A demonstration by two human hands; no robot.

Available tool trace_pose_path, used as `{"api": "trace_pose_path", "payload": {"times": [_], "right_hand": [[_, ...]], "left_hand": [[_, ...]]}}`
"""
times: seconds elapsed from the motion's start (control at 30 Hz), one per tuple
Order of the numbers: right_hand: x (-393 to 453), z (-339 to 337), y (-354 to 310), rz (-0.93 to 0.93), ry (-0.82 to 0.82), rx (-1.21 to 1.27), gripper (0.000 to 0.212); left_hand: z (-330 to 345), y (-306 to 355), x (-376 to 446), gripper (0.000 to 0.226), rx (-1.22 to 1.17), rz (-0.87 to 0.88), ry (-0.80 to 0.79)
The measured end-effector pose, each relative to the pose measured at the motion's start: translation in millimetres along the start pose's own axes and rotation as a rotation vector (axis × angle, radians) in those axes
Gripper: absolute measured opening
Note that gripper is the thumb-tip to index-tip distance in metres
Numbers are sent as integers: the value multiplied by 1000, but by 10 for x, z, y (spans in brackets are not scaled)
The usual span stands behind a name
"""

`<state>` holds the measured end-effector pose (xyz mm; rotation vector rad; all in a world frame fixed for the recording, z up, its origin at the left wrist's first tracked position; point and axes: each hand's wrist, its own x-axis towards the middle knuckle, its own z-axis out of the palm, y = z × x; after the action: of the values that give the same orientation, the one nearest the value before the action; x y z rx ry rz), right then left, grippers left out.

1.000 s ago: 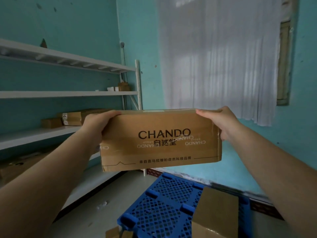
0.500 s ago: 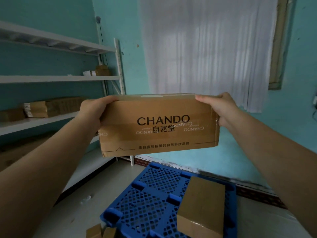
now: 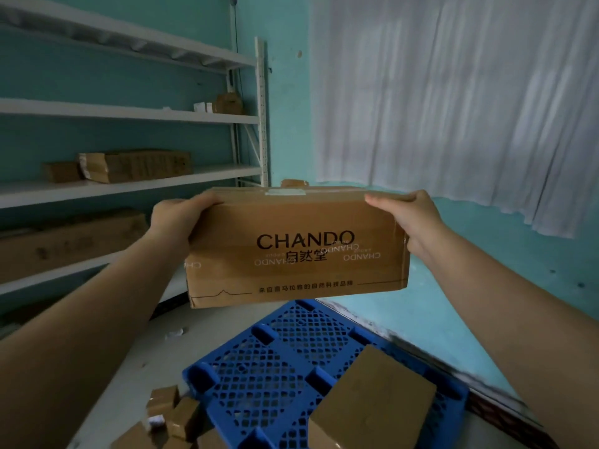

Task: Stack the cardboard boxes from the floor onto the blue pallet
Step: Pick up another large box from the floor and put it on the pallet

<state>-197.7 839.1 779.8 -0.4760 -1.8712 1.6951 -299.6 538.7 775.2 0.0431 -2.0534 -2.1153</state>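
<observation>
I hold a long cardboard box printed CHANDO (image 3: 298, 247) out in front of me at arm's length, well above the floor. My left hand (image 3: 176, 217) grips its left end and my right hand (image 3: 411, 218) grips its right end. Below it lies the blue pallet (image 3: 269, 377), with one plain cardboard box (image 3: 372, 403) resting on its near right part. Several small cardboard boxes (image 3: 171, 413) lie on the floor at the pallet's near left corner.
White metal shelving (image 3: 129, 186) runs along the left wall and carries a few cardboard boxes (image 3: 136, 165). A white curtain (image 3: 453, 102) hangs on the turquoise wall behind the pallet. A scrap of litter (image 3: 175, 333) lies on the grey floor.
The held box has sunk lower in view and my gaze has tilted down and left. More of the pallet and the small floor boxes show now.
</observation>
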Motion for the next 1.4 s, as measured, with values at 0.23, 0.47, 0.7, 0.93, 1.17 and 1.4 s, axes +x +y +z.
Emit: {"api": "trace_pose_path", "payload": {"times": [0.23, 0.47, 0.7, 0.93, 1.17, 1.4], "right_hand": [[993, 184, 458, 37, -69, -18, 69], [1982, 453, 658, 26, -167, -24, 70], [2894, 589, 875, 13, -303, 6, 75], [3744, 608, 1013, -108, -496, 44, 76], [4134, 751, 1394, -165, -632, 84, 73], [4256, 972, 2276, -84, -597, 65, 65]], "left_hand": [[489, -403, 438, 49, 46, -33, 71], [914, -544, 942, 59, 65, -101, 172], [1402, -519, 1215, 72, 93, -92, 321], [2030, -722, 1128, 76, 64, -85, 549], [2378, -1113, 972, 72, 44, -75, 678], [2481, -1798, 1120, 77, 69, -109, 693]]}}
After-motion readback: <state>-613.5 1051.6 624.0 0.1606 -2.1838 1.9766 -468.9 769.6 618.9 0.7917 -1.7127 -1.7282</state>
